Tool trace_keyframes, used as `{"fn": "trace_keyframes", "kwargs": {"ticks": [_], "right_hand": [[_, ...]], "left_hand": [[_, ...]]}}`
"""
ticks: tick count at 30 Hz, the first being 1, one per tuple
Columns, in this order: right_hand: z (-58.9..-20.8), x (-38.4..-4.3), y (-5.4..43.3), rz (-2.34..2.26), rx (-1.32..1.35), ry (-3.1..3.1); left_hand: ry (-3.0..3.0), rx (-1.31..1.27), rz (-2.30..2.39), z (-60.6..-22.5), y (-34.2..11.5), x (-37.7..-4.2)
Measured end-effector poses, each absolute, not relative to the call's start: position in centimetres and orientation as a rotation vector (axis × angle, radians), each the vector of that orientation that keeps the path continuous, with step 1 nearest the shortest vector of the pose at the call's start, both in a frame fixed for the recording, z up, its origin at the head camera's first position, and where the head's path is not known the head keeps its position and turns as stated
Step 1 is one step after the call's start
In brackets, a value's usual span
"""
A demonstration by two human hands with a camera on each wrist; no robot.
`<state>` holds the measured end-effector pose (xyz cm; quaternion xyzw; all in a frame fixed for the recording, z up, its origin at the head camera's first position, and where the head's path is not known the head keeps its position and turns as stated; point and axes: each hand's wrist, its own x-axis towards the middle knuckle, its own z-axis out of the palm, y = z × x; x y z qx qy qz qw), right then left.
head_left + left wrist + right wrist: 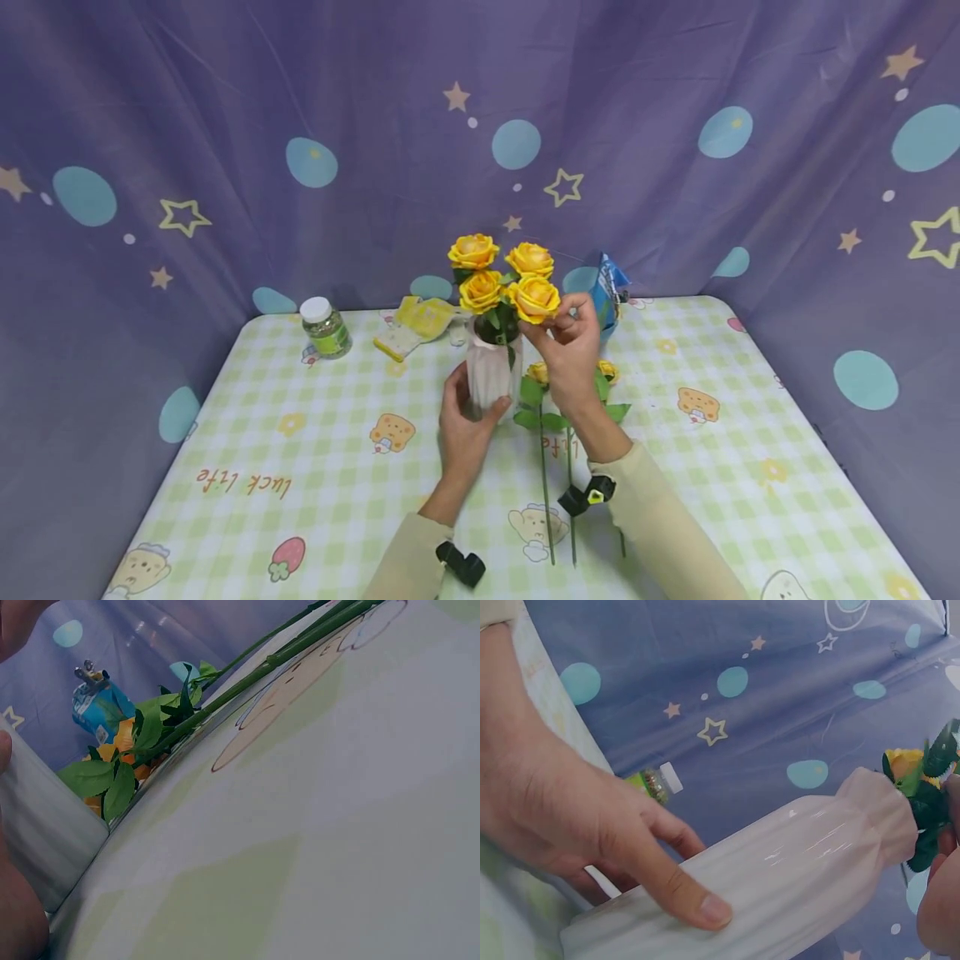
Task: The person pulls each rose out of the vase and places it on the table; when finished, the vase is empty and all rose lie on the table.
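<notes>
A white fluted vase (491, 371) stands on the table with several yellow roses (480, 290) in its mouth. My left hand (467, 425) grips the vase low down, its thumb across the front, as the right wrist view also shows with the thumb (705, 904) on the glossy side. Up at the blooms, my right hand (573, 354) pinches at the front right rose (534, 298) with thumb and forefinger. In the right wrist view, its fingertips (945, 900) are beside the dark green leaves (930, 817) over the rim; the exact grip point is partly hidden.
More yellow roses with long green stems (545, 492) lie on the table under my right forearm. Behind them stands a blue bag (604, 300) with a clip. A jar (327, 332) with a white lid and a yellow-and-white packet (420, 321) sit at the back left.
</notes>
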<state>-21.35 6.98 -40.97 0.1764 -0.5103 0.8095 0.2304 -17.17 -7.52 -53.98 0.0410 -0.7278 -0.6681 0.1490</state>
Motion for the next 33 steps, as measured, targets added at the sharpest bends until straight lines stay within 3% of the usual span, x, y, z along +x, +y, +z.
{"fn": "trace_keyframes", "kwargs": {"ticks": [33], "right_hand": [[-36.1, -22.0, 8.2, 2.270, 0.559, -1.034]], "left_hand": [[-2.092, 0.117, -1.926, -54.1, -7.7, -17.2]]}}
